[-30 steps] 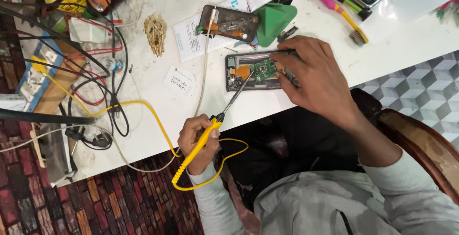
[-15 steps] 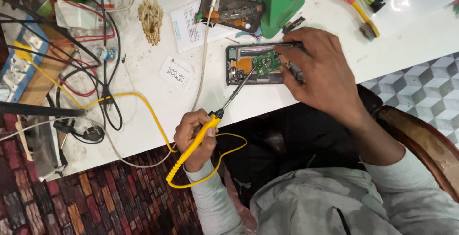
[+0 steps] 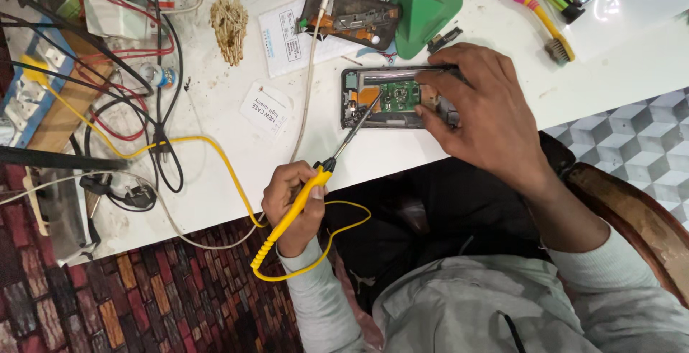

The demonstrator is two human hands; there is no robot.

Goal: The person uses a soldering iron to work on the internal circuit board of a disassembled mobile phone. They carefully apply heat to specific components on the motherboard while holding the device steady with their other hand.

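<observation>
My left hand (image 3: 291,199) grips the yellow handle of a soldering iron (image 3: 269,249) near the table's front edge. Its metal shaft slants up to the right, and the tip rests on the left part of an opened phone (image 3: 387,98) with a green circuit board showing. My right hand (image 3: 488,120) lies over the phone's right end, fingers clamped on its top and bottom edges. The iron's yellow cable (image 3: 215,159) loops away to the left.
A second opened phone (image 3: 352,16) and a green triangular piece (image 3: 423,12) lie behind on the white table (image 3: 215,195). A brush (image 3: 531,8) is at the back right. Tangled cables (image 3: 143,109), a plug (image 3: 133,195) and a fibre wad (image 3: 230,26) crowd the left.
The view has shifted a little. Both hands keep their grips, and the iron's tip stays on the opened phone.
</observation>
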